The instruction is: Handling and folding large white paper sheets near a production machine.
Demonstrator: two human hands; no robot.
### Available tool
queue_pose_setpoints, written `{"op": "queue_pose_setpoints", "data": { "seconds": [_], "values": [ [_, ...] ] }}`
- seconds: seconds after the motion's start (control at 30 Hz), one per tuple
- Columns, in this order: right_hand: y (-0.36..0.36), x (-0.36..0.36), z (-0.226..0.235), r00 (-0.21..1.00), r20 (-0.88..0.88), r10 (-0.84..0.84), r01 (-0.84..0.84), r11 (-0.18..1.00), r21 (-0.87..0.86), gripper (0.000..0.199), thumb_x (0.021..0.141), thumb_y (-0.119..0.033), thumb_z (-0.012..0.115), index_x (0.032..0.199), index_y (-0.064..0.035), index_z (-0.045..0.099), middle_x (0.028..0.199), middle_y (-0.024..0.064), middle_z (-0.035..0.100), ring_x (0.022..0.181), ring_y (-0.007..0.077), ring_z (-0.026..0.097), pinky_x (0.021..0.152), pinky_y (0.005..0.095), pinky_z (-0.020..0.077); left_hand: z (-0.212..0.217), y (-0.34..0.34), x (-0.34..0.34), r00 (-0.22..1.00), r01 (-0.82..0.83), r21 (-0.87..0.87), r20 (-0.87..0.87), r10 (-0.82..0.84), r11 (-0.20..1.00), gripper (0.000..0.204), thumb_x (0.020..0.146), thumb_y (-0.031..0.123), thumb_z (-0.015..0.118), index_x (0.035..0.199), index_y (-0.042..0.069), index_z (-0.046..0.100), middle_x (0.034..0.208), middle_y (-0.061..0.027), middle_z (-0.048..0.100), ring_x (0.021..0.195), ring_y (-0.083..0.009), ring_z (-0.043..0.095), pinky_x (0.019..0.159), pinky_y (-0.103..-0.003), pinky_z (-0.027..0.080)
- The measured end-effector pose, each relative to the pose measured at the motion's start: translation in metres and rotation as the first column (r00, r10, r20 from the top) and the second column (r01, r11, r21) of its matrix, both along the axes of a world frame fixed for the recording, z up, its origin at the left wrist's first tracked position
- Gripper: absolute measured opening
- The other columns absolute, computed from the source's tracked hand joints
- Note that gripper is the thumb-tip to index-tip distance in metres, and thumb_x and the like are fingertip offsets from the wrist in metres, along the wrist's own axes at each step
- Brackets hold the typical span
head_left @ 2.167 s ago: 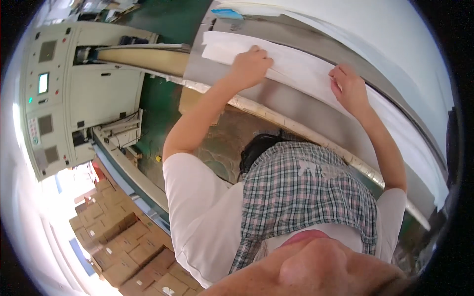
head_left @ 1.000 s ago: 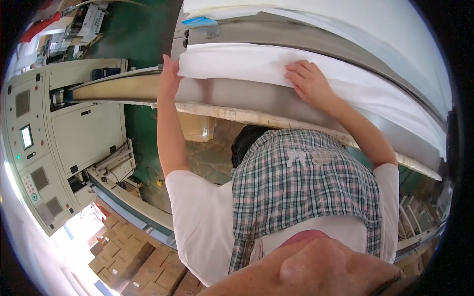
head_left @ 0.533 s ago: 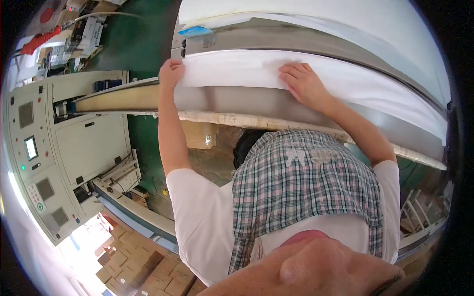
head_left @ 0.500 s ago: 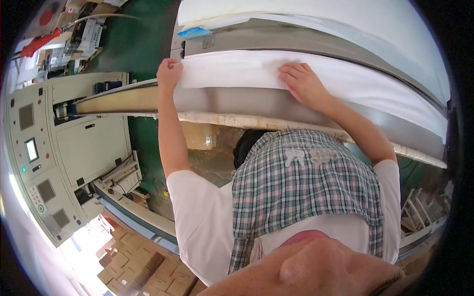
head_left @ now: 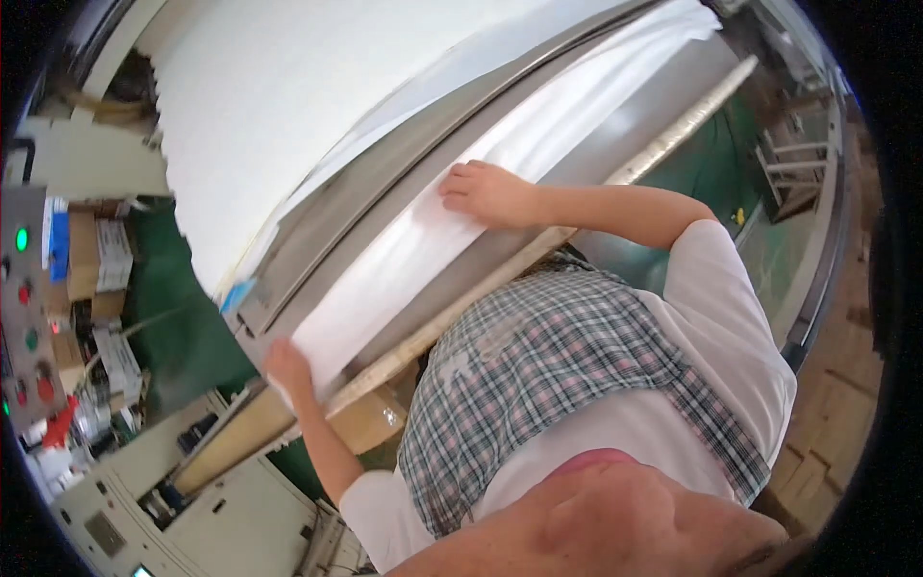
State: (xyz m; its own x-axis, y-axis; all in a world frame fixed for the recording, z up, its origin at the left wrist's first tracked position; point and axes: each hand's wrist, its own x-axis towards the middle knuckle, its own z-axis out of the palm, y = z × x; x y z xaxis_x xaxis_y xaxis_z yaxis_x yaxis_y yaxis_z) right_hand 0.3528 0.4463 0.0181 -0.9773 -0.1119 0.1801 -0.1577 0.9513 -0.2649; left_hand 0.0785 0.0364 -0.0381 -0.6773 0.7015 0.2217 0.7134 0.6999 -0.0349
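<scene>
A long white sheet (head_left: pixel 500 192) lies over a grey metal roller bed (head_left: pixel 317 226) in front of me, with a big white roll (head_left: pixel 288 87) behind it. My left hand (head_left: pixel 286 365) grips the sheet's left end at the lower corner. My right hand (head_left: pixel 486 192) lies flat on the sheet near its middle, fingers spread and pressing down. A checked apron over a white shirt fills the lower middle of the view.
A pale beige bar (head_left: pixel 615 183) runs along the machine's front edge. A grey control cabinet (head_left: pixel 24 317) with coloured buttons stands at the far left, cardboard boxes (head_left: pixel 96 269) beside it. Green floor (head_left: pixel 183 327) lies below. A metal rack (head_left: pixel 798 173) stands at the right.
My head has turned, so the machine now runs diagonally. My left hand has moved along to the sheet's left end. My right hand stays pressed on the sheet.
</scene>
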Motion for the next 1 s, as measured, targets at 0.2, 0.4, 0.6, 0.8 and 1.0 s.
{"op": "queue_pose_setpoints", "data": {
  "seconds": [0.2,0.4,0.6,0.8,1.0],
  "values": [
    [0.144,0.089,-0.007,0.930,-0.255,-0.266,0.301,0.948,0.108,0.032,0.059,-0.014,0.063,0.089,-0.0050,0.055,0.097,0.0111,0.054,0.092,0.0304,0.050,0.080,0.0404,0.0426,0.030,-0.033,0.000,0.922,-0.382,-0.315,-0.195,0.335,0.869,0.024,0.086,0.021,0.043,0.085,0.003,0.058,0.083,-0.0120,0.060,0.081,-0.0336,0.055,0.069,-0.046,0.042],
    [0.295,0.164,-0.005,0.840,-0.149,-0.521,0.541,0.824,0.167,0.038,0.058,-0.003,0.061,0.095,-0.0060,0.051,0.099,0.0098,0.050,0.096,0.0289,0.049,0.074,0.0363,0.0468,0.040,0.082,0.077,0.924,-0.325,0.053,0.229,0.305,0.944,0.039,0.089,0.038,0.039,0.110,0.009,0.055,0.114,-0.0112,0.054,0.107,-0.0313,0.047,0.091,-0.041,0.036],
    [0.409,0.220,-0.003,0.839,-0.174,-0.516,0.544,0.805,0.238,0.029,0.065,-0.004,0.059,0.092,-0.0100,0.051,0.097,0.0077,0.050,0.084,0.0276,0.054,0.067,0.0370,0.0485,0.023,0.213,0.146,0.830,-0.501,-0.235,0.143,0.540,0.833,0.045,0.090,0.048,0.031,0.122,0.021,0.047,0.130,-0.0084,0.042,0.122,-0.0333,0.031,0.095,-0.054,0.027],
    [0.524,0.277,0.008,0.592,-0.144,-0.793,0.774,0.510,0.375,0.019,0.073,-0.004,0.049,0.091,-0.0101,0.052,0.094,0.0095,0.051,0.087,0.0288,0.056,0.066,0.0401,0.0488,0.017,0.207,0.144,0.789,-0.548,-0.293,0.128,0.600,0.783,0.046,0.090,0.050,0.028,0.124,0.025,0.045,0.136,-0.0073,0.034,0.125,-0.0344,0.026,0.092,-0.060,0.027],
    [0.628,0.329,-0.008,0.236,-0.413,-0.879,0.968,0.175,0.181,0.025,0.070,-0.009,0.055,0.094,-0.0145,0.055,0.094,0.0070,0.054,0.084,0.0302,0.056,0.067,0.0405,0.0474,0.016,0.218,0.152,0.807,-0.540,-0.222,0.138,0.574,0.812,0.045,0.090,0.048,0.029,0.122,0.022,0.047,0.133,-0.0119,0.036,0.123,-0.0379,0.028,0.094,-0.056,0.028]
  ]
}}
